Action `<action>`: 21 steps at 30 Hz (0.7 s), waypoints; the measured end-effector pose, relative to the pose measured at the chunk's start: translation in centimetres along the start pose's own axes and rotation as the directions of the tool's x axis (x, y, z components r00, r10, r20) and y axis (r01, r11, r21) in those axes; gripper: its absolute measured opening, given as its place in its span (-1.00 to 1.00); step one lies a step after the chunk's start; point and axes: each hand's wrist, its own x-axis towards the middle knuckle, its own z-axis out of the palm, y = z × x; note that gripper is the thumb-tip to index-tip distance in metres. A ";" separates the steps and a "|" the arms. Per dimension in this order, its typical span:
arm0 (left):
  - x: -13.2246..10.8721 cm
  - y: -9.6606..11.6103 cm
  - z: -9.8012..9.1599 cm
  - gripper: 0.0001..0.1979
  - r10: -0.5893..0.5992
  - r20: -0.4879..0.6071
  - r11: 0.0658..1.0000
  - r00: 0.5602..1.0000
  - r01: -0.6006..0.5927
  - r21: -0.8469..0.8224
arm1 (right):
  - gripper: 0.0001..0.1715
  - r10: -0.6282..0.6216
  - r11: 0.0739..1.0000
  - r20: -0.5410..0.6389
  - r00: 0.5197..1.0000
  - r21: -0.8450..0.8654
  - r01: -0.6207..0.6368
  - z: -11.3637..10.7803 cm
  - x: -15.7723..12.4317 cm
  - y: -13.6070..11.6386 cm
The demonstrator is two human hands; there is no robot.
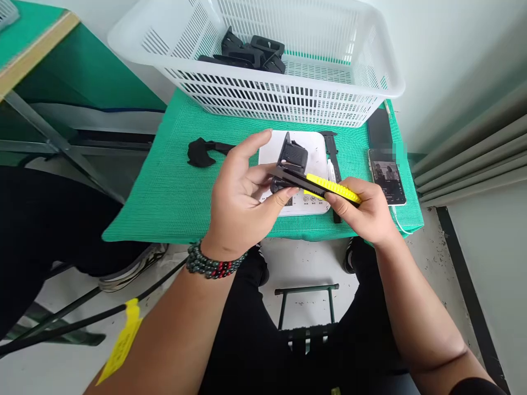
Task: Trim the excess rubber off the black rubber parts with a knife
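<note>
My left hand (242,197), a beaded bracelet at its wrist, is closed on a black plastic part (293,154) with a flat plate and a boxy body. In my right hand (364,211) is a yellow and black utility knife (329,187), slanting up to the left. Its front end lies across the near side of the black part, close to my left thumb; whether the blade touches cannot be made out. Both hands are above a white digital scale (315,159). To the right of the scale rests a dark caliper (332,151).
A white slotted basket (263,93) holding several black parts (255,52) stands at the back of the green-covered table (173,192). Left of the scale lies a black bundled item (201,152). A lit phone (387,175) with a cable is at right. Another person's leg (53,219) is at left.
</note>
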 end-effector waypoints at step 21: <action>-0.9 1.5 -0.6 -0.24 0.232 0.094 0.971 0.968 -0.236 0.032 | -0.35 0.161 0.976 -0.206 0.965 -0.114 -0.187 -1.3 0.5 0.8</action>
